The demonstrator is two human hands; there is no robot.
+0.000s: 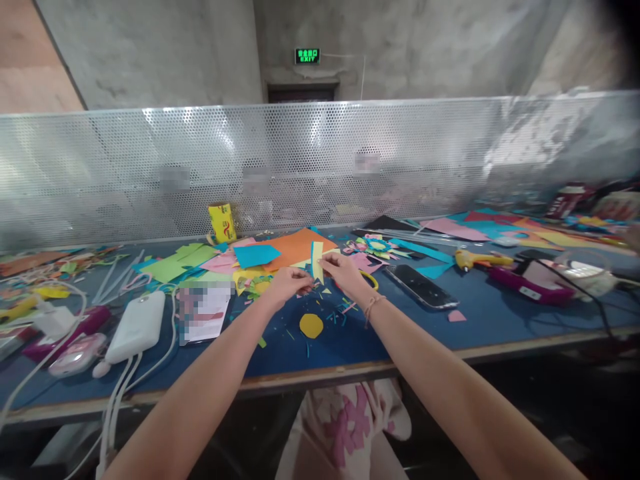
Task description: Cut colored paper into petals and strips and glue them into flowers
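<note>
My right hand (344,272) pinches an upright paper strip (318,259), pale yellow with a blue edge. Beside its lower end, my left hand (291,285) is closed with the fingertips together; whatever they hold is too small to make out. A yellow paper disc (311,326) lies on the blue table below both hands. Partly covered by my right hand is a yellow ring-shaped handle (371,280). Small paper scraps (343,313) are scattered around. Behind the hands lie an orange paper sheet (295,248) and a blue paper piece (257,256).
A phone (423,287) and a yellow glue gun (483,260) lie to the right. On the left are a lit phone (207,312) and a white power bank (137,325) with cables. A fringed paper flower (375,245) sits before the perforated metal screen (310,167).
</note>
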